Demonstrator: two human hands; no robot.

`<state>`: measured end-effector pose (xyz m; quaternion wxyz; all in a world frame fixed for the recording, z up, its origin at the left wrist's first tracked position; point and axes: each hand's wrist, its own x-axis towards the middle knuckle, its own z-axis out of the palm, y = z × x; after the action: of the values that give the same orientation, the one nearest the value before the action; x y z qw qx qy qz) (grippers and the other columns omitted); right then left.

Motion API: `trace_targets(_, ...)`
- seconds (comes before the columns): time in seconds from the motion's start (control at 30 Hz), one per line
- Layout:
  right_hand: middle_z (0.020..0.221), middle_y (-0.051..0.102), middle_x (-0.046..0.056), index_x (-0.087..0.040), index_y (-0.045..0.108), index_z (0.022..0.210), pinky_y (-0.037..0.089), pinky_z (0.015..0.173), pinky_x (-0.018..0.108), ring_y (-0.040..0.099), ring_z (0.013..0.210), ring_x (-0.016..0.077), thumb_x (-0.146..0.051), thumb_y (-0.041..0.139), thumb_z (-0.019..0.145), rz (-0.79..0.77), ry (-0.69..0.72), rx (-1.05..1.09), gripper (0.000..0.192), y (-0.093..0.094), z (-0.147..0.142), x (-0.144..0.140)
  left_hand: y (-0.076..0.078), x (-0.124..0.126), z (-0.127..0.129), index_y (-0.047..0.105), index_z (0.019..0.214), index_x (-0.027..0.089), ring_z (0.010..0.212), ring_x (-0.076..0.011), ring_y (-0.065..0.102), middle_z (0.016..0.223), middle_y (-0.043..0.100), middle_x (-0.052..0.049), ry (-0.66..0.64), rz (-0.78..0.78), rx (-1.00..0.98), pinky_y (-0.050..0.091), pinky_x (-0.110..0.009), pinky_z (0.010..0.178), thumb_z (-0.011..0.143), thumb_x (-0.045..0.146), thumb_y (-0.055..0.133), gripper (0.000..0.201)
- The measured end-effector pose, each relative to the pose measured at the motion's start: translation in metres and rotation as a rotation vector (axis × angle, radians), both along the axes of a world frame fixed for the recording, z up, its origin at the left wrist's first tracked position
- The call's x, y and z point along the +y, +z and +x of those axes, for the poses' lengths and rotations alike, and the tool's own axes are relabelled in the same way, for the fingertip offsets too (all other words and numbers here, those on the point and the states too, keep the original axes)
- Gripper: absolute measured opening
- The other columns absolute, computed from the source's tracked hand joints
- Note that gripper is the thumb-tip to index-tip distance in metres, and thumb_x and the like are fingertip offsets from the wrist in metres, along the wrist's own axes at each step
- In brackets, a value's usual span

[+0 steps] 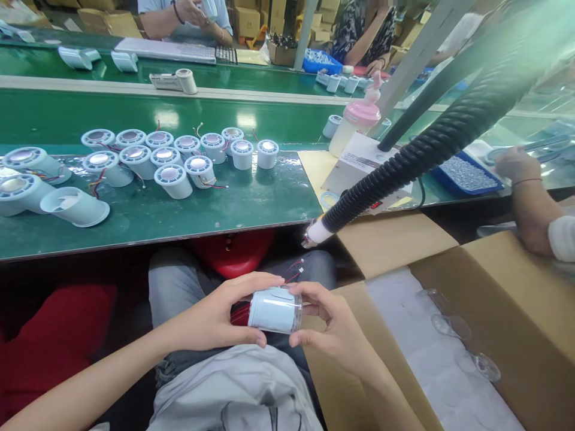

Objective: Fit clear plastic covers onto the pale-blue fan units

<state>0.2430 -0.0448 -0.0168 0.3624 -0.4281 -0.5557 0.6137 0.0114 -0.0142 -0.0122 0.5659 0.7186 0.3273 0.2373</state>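
Above my lap, both hands hold a light-blue cylindrical housing (275,309) lying on its side. A clear plastic sleeve (297,311) covers it at the right end. My left hand (224,314) grips the left end, fingers over the top and thumb below. My right hand (330,323) curls around the clear right end, with the thumb underneath. Thin red wires with small white connectors (300,271) stick up behind the housing. Just beyond my hands hangs the white-tipped nozzle (317,232) of a black corrugated hose.
Several similar housings with wires (173,181) stand on the green bench (251,209). The black hose (431,143) slants across the right side, near a pink pump bottle (357,123). An open cardboard box (507,311) holds clear plastic parts (451,326). A co-worker's hand (518,164) is at right.
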Motion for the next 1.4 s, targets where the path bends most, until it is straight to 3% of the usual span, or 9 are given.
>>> trace_targets(0.4,0.09,0.066,0.0,-0.023,0.054,0.104,0.05,0.062,0.019,0.063,0.077,0.0121,-0.028,0.08,0.067,-0.264,0.004,0.173,0.046,0.001,-0.007,0.003,-0.001,-0.001,-0.005,0.045,0.136,0.027,0.125,-0.031,0.048,0.138,0.051,-0.012,-0.019,0.109,0.044,0.036,-0.046,0.106,0.069,0.03,0.078,0.075)
trace_targets(0.87,0.067,0.062,-0.004,-0.02,0.048,0.092,0.052,0.047,0.021,0.059,0.051,0.0098,-0.053,0.071,0.069,-0.417,-0.01,0.264,0.047,-0.004,-0.013,0.004,-0.001,0.001,-0.005,0.041,0.138,0.031,0.129,-0.0299,0.045,0.143,0.045,-0.01,-0.071,0.165,-0.007,0.035,-0.047,0.108,0.07,0.026,0.078,0.077)
trace_targets(1.03,0.054,0.063,-0.004,-0.02,0.044,0.086,0.048,0.038,0.019,0.061,0.042,0.0123,-0.06,0.062,0.074,-0.473,-0.012,0.262,0.045,-0.014,-0.016,0.003,-0.001,0.0,-0.004,0.043,0.137,0.027,0.126,-0.0299,0.048,0.139,0.049,-0.012,-0.049,0.059,-0.044,0.038,-0.045,0.106,0.068,0.027,0.079,0.077)
trace_targets(1.23,0.048,0.061,-0.004,-0.02,0.042,0.079,0.044,0.033,0.016,0.059,0.037,0.0119,-0.066,0.057,0.075,-0.529,-0.019,0.292,0.048,-0.01,-0.021,0.002,0.002,-0.001,-0.003,0.046,0.135,0.026,0.124,-0.0309,0.049,0.138,0.05,-0.012,-0.02,-0.072,-0.076,0.039,-0.045,0.105,0.065,0.025,0.081,0.078)
trace_targets(1.4,0.049,0.062,-0.003,-0.02,0.047,0.085,0.043,0.033,0.016,0.058,0.036,0.0119,-0.066,0.055,0.075,-0.555,-0.061,0.368,0.048,-0.017,-0.024,0.005,-0.005,0.006,0.004,0.044,0.136,0.028,0.124,-0.0282,0.05,0.139,0.048,-0.011,-0.008,-0.352,-0.233,0.041,-0.041,0.103,0.066,0.019,0.081,0.079)
